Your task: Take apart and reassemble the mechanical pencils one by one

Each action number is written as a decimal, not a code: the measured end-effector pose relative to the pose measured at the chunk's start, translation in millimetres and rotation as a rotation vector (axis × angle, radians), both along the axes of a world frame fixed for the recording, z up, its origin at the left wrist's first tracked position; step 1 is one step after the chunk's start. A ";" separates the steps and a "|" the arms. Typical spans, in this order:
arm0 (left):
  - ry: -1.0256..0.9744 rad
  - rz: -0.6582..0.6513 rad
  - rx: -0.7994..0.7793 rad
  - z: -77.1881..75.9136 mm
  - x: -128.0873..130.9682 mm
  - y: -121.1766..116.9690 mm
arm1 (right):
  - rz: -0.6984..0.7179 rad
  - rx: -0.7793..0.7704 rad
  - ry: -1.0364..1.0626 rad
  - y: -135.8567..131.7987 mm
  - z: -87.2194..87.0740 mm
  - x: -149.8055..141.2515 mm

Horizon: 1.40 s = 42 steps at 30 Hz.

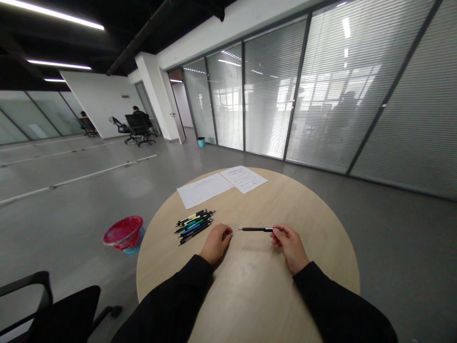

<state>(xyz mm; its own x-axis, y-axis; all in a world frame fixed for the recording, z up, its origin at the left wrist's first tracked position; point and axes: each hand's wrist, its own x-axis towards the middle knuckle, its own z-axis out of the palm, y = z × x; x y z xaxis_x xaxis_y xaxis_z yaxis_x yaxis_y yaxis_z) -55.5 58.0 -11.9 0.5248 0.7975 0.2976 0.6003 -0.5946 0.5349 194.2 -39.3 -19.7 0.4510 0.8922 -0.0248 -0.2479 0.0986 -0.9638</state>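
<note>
Where it narrows, the slim black pen (255, 229) looks pale.

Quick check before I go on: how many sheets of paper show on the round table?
2. The left sheet lies just beyond the pen pile; the right sheet is beside that first sheet. Any stacked underneath would be hidden.

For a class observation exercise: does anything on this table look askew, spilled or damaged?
Nothing looks spilled or visibly damaged. Slightly askew only: the two paper sheets lie at different angles, and the pens beside the left hand form an uneven bunch.
</note>
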 end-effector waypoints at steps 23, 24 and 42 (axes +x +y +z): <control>-0.175 -0.073 -0.049 9.3 -1.2 -14.4 | 0.016 -0.006 -0.058 -0.2 -0.8 0.1; -0.167 -0.102 -0.045 11.1 -0.4 -16.3 | 0.020 -0.004 -0.057 -0.4 -0.3 -0.3; -0.193 -0.079 -0.069 19.8 -5.1 -16.9 | 0.047 0.000 -0.052 1.6 -5.1 2.1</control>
